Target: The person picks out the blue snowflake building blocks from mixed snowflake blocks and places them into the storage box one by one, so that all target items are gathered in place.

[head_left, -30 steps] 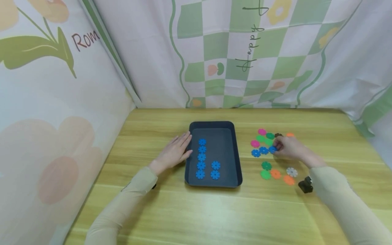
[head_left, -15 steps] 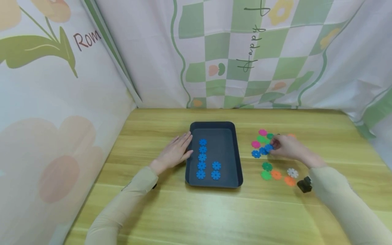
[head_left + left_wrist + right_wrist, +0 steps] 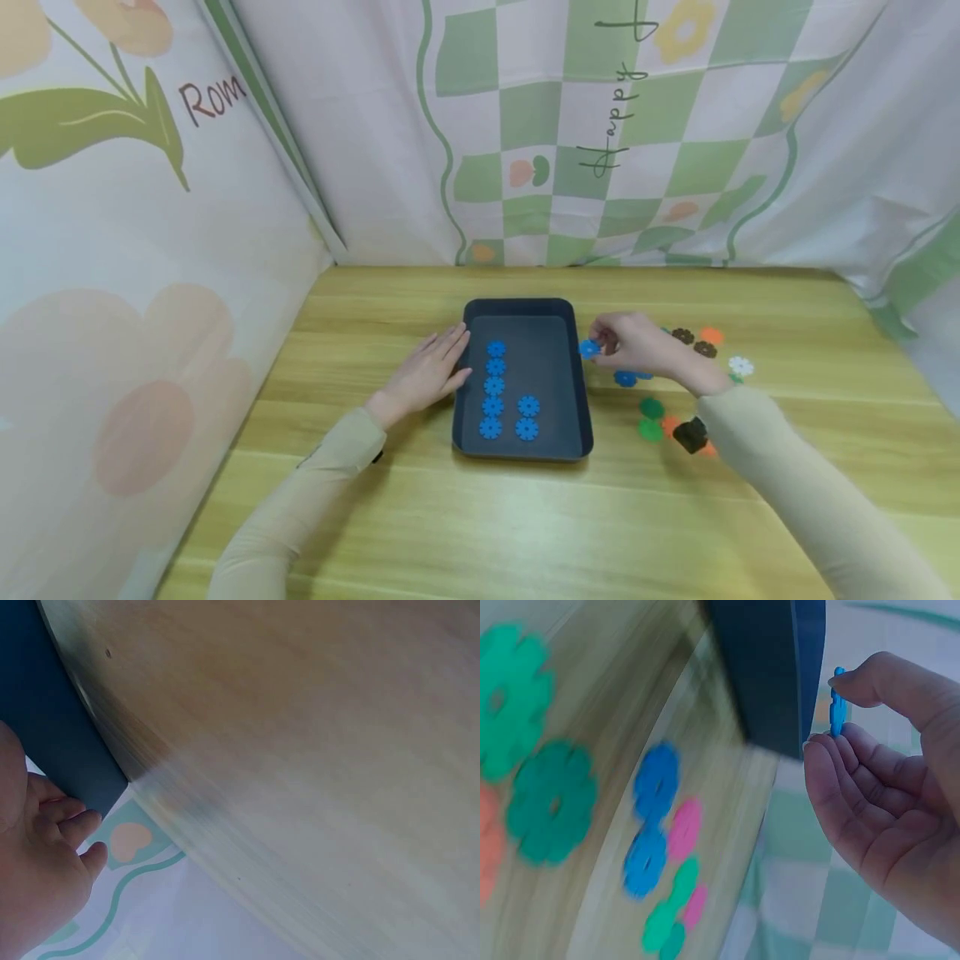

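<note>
Between thumb and fingers, my right hand (image 3: 636, 343) pinches a blue snowflake disc (image 3: 589, 349) at the right rim of the dark tray (image 3: 551, 350). The right wrist view shows that same disc (image 3: 838, 701) edge-on, beside the tray's wall (image 3: 769, 675). My left hand (image 3: 427, 371) rests with extended fingers against the tray's left rim. Inside the tray, several blue discs (image 3: 494, 386) lie in a column on the left. To their right lie two more blue discs (image 3: 528, 406). Two blue discs (image 3: 657, 784) remain on the table, partly hidden by my right hand in the head view.
Right of the tray, loose discs lie on the wooden table (image 3: 480, 525): green (image 3: 652, 407), brown (image 3: 682, 336), orange (image 3: 712, 335), white (image 3: 741, 365) and pink (image 3: 684, 829). A patterned curtain (image 3: 525, 117) hangs behind the table, and a printed cloth wall (image 3: 247, 200) stands at left.
My right hand has lifted one blue disc from the row of three and carried it left to the tray's right rim. The left hand has stayed in place.
</note>
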The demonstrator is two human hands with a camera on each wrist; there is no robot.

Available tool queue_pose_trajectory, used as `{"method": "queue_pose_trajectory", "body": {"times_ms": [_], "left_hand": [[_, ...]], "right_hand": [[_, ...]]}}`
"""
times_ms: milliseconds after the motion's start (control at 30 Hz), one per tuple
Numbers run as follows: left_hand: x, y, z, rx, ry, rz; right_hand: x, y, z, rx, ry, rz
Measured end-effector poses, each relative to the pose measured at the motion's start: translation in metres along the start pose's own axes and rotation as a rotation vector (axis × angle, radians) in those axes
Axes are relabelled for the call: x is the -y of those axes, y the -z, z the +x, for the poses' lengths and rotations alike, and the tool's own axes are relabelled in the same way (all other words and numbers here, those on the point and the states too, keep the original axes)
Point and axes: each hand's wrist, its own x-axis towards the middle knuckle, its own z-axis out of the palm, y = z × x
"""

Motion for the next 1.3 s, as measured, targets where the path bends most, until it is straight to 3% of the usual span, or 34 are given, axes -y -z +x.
{"method": "queue_pose_trajectory", "body": {"times_ms": [200,300,533,800,1300], "left_hand": [[0.0,0.0,0.0,-0.001,-0.007,0.001],[0.0,-0.001,0.0,0.003,-0.006,0.0],[0.001,-0.002,-0.001,0.002,-0.004,0.004],[-0.001,0.0,-0.001,0.012,-0.002,0.003],[0.001,0.0,-0.001,-0.009,-0.003,-0.006]], "right_hand": [[0.018,-0.018,0.023,0.027,0.113,0.012],[0.025,-0.027,0.032,0.068,0.132,0.004],[0.041,-0.043,0.045,0.177,0.102,-0.005],[0.042,-0.058,0.051,0.26,0.061,-0.039],[0.046,-0.067,0.054,0.237,0.116,-0.062]]}}
